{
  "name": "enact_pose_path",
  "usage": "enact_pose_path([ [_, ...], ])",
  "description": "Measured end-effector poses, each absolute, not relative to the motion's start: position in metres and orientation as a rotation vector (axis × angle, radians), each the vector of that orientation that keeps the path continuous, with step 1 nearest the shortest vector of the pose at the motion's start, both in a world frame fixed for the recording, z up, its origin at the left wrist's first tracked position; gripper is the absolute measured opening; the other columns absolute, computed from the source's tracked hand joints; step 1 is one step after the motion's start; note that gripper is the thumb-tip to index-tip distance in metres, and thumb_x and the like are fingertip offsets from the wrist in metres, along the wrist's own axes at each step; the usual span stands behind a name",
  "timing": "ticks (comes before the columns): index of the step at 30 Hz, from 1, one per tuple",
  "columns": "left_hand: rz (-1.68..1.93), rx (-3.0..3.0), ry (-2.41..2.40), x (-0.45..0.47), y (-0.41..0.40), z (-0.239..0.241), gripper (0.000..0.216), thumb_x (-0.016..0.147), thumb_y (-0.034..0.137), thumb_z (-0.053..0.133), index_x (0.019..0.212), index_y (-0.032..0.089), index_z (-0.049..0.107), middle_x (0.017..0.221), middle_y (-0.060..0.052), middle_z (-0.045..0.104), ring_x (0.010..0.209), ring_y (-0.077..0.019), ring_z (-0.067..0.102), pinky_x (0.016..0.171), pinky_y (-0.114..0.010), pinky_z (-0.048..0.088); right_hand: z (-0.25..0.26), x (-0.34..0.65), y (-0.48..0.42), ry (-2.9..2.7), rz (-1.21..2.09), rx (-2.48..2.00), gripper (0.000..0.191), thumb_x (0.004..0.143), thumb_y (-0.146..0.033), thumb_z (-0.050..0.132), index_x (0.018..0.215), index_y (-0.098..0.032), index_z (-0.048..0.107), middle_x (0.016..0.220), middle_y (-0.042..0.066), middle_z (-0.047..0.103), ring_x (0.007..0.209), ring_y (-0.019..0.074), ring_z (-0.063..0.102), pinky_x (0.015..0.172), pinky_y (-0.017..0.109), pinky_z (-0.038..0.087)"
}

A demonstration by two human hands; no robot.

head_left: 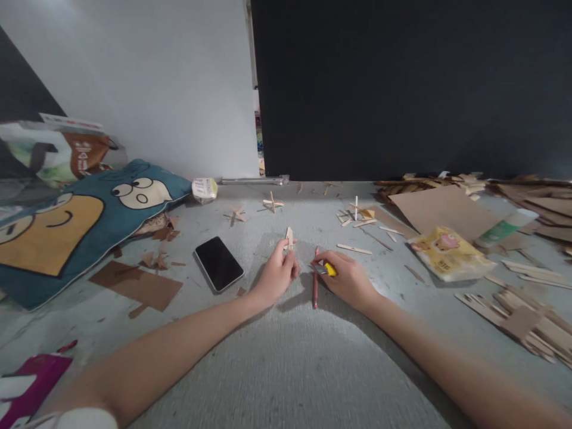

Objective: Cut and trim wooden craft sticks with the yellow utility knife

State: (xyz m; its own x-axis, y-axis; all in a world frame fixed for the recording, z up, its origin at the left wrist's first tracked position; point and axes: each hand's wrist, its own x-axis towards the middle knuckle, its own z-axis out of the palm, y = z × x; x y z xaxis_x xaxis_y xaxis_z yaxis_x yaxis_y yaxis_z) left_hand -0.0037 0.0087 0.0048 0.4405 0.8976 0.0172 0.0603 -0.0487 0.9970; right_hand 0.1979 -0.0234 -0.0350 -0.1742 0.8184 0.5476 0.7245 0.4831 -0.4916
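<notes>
My left hand (277, 274) pinches a short wooden stick piece (289, 237) and holds it upright just above the grey floor. My right hand (347, 275) is closed around a yellow utility knife (327, 269) whose metal tip points left toward the left hand. A thin red pencil (315, 287) lies on the floor between the two hands, right beside the right hand's fingers.
A black phone (218, 263) lies left of my hands. Loose wooden sticks (355, 248) and small stick crosses (272, 202) are scattered beyond. Cardboard sheets (440, 208), a yellow packet (449, 253) and stick piles (527, 319) sit right. A blue cushion (67, 220) and cardboard scraps (143, 286) sit left.
</notes>
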Motion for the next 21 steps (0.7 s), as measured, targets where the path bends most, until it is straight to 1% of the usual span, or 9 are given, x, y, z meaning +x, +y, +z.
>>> enact_pose_path([
  [3, 0.862, 1.447, 0.897, -0.004, 0.008, 0.006, 0.036, 0.105, 0.044, 0.044, 0.133, 0.021, 0.047, 0.058, 0.01, 0.046, 0.042, -0.0087, 0.033, 0.045, -0.021, 0.028, -0.034, 0.197, -0.024, -1.936, 0.151, -1.298, 0.031, 0.077, -0.008, 0.058, 0.102, -0.024, 0.065, 0.093, 0.005, 0.076, 0.082, 0.0226, 0.07, 0.073, 0.029, 0.051],
  [7, 0.885, 1.422, 0.9, -0.003, 0.009, 0.004, 0.041, 0.105, 0.043, 0.044, 0.14, 0.021, 0.045, 0.057, 0.01, 0.045, 0.042, -0.0092, 0.033, 0.043, -0.021, 0.026, -0.03, 0.197, -0.027, -1.956, 0.167, -1.31, 0.033, 0.079, -0.009, 0.057, 0.107, -0.024, 0.064, 0.091, 0.005, 0.074, 0.078, 0.0216, 0.069, 0.07, 0.028, 0.05],
  [10, 0.885, 1.426, 0.891, -0.003, 0.01, 0.003, 0.043, 0.104, 0.045, 0.045, 0.14, 0.021, 0.046, 0.058, 0.01, 0.045, 0.043, -0.0088, 0.034, 0.043, -0.021, 0.026, -0.029, 0.197, -0.028, -1.936, 0.181, -1.347, 0.037, 0.079, -0.009, 0.057, 0.112, -0.024, 0.063, 0.09, 0.005, 0.074, 0.076, 0.0214, 0.069, 0.069, 0.027, 0.05],
  [13, 0.882, 1.423, 0.889, -0.003, 0.011, 0.002, 0.044, 0.104, 0.046, 0.045, 0.14, 0.021, 0.046, 0.057, 0.01, 0.045, 0.043, -0.0092, 0.034, 0.043, -0.021, 0.026, -0.03, 0.196, -0.025, -1.936, 0.196, -1.327, 0.036, 0.079, -0.011, 0.057, 0.111, -0.025, 0.063, 0.089, 0.004, 0.074, 0.077, 0.0217, 0.07, 0.069, 0.028, 0.051],
  [15, 0.876, 1.421, 0.892, -0.003, 0.011, 0.003, 0.044, 0.103, 0.046, 0.045, 0.139, 0.021, 0.046, 0.057, 0.01, 0.046, 0.043, -0.0092, 0.034, 0.043, -0.021, 0.026, -0.028, 0.194, -0.023, -1.913, 0.203, -1.272, 0.028, 0.083, -0.014, 0.057, 0.108, -0.025, 0.064, 0.089, 0.005, 0.074, 0.077, 0.0214, 0.07, 0.069, 0.029, 0.052],
  [17, 0.875, 1.433, 0.896, -0.003, 0.01, 0.003, 0.044, 0.103, 0.047, 0.045, 0.139, 0.021, 0.046, 0.057, 0.01, 0.046, 0.042, -0.0091, 0.033, 0.044, -0.021, 0.027, -0.02, 0.192, -0.029, -1.831, 0.204, -1.211, 0.017, 0.091, -0.02, 0.055, 0.103, -0.025, 0.066, 0.087, 0.005, 0.074, 0.074, 0.0207, 0.069, 0.068, 0.03, 0.053],
  [18, 0.877, 1.44, 0.899, -0.003, 0.01, 0.003, 0.044, 0.103, 0.047, 0.045, 0.139, 0.021, 0.046, 0.057, 0.01, 0.046, 0.042, -0.009, 0.034, 0.045, -0.021, 0.027, -0.015, 0.192, -0.037, -1.774, 0.202, -1.182, 0.015, 0.097, -0.025, 0.053, 0.101, -0.025, 0.067, 0.085, 0.005, 0.073, 0.071, 0.0199, 0.068, 0.066, 0.03, 0.054],
  [20, 0.879, 1.448, 0.908, -0.004, 0.009, 0.002, 0.045, 0.104, 0.048, 0.045, 0.139, 0.021, 0.046, 0.058, 0.01, 0.047, 0.042, -0.0091, 0.035, 0.045, -0.021, 0.028, 0.0, 0.193, -0.067, -1.678, 0.229, -1.152, 0.022, 0.105, -0.031, 0.048, 0.105, -0.025, 0.069, 0.083, 0.006, 0.072, 0.068, 0.0205, 0.067, 0.064, 0.033, 0.055],
  [21, 0.874, 1.446, 0.911, -0.004, 0.009, 0.002, 0.045, 0.104, 0.047, 0.045, 0.14, 0.021, 0.046, 0.058, 0.01, 0.047, 0.042, -0.0092, 0.035, 0.046, -0.022, 0.028, 0.008, 0.196, -0.088, -1.668, 0.254, -1.134, 0.023, 0.107, -0.034, 0.049, 0.11, -0.025, 0.07, 0.089, 0.007, 0.073, 0.073, 0.0208, 0.068, 0.066, 0.034, 0.057],
])
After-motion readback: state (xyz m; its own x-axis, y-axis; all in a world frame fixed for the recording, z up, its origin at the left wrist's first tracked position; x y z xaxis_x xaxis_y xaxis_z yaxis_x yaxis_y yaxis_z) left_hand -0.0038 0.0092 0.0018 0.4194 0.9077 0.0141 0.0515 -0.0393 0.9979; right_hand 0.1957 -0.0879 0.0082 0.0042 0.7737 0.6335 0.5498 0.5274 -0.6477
